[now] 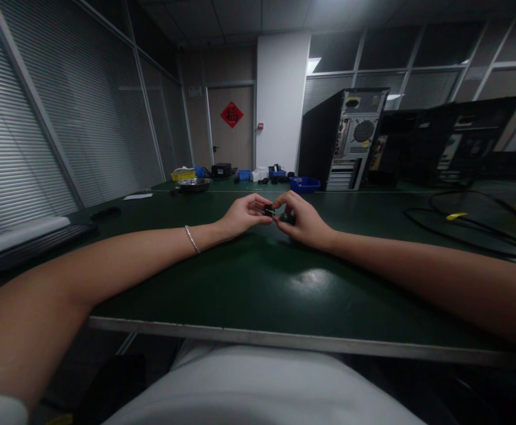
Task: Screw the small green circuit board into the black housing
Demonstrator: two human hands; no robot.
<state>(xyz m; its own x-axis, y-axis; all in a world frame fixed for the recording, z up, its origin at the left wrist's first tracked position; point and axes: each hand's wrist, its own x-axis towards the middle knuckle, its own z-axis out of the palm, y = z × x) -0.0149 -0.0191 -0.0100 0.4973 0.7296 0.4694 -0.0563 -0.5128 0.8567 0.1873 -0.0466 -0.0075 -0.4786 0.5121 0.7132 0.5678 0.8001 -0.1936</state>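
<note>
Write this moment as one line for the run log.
left hand: pinches small black part | right hand: holds same part | place: above green table | behind: computer tower

Behind the dark green table (240,295), one black computer tower (344,139) is being counted; left of it, three blue plastic bins (304,185), one yellow bin (183,175) and one round metal bowl (194,185) are being seen.
</note>
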